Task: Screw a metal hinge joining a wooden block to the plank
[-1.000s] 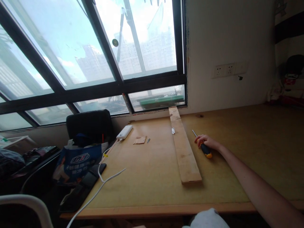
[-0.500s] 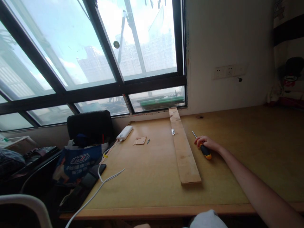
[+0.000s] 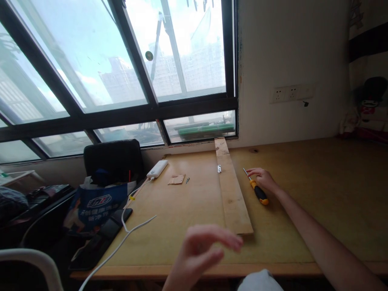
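A screwdriver point(image 3: 260, 195) with a black and yellow handle lies on the table, its metal shaft pointing away from me. My right hand point(image 3: 263, 178) is just above and beside it, fingers stretched out near the shaft and no longer wrapped around the handle; whether a fingertip touches the shaft I cannot tell. To its left lies a long wooden board point(image 3: 233, 194), with a small metal hinge point(image 3: 219, 168) at its left edge. My left hand point(image 3: 201, 248), slightly blurred, is raised over the table's front, open with curved fingers and holding nothing, near the board's close end.
On the table point(image 3: 169, 238) lie a small wooden piece point(image 3: 176, 179), some screws point(image 3: 187, 180) and a white power strip point(image 3: 157, 169) with a white cable point(image 3: 138, 228). A black chair point(image 3: 112, 159) with a blue bag point(image 3: 97, 206) stands left. Windows and a wall socket point(image 3: 292, 93) are behind.
My left hand has risen into view from the bottom edge. The right hand has let go of the screwdriver, which now rests on the table.
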Motion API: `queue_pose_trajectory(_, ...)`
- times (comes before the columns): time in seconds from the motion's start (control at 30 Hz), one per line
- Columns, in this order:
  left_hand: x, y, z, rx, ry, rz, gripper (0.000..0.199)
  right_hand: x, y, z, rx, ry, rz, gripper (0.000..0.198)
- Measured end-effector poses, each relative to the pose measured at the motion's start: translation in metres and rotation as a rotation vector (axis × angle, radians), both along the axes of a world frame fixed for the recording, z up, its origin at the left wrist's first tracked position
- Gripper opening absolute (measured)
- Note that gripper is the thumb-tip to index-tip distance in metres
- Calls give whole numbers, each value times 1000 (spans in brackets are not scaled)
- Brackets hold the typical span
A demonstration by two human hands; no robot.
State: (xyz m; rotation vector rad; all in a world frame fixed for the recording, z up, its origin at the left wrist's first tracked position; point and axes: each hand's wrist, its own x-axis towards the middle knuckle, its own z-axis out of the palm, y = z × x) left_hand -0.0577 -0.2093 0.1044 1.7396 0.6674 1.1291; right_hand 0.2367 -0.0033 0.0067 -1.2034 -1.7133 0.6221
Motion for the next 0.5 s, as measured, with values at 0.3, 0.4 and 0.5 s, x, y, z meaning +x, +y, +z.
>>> queue_pose_trajectory(0.3,24,229,-72,-182,-255,608,24,-93,51,32,-430,598,-265,37)
queue_pose_trajectory(0.4,23,265,-95,-220,-300,591,31,-103,60,25,-533,623,-116,28)
queue_pose_trajectory(0.5,24,277,-107,-280,-348,488,36,-107,62,19,-632,666,27,27)
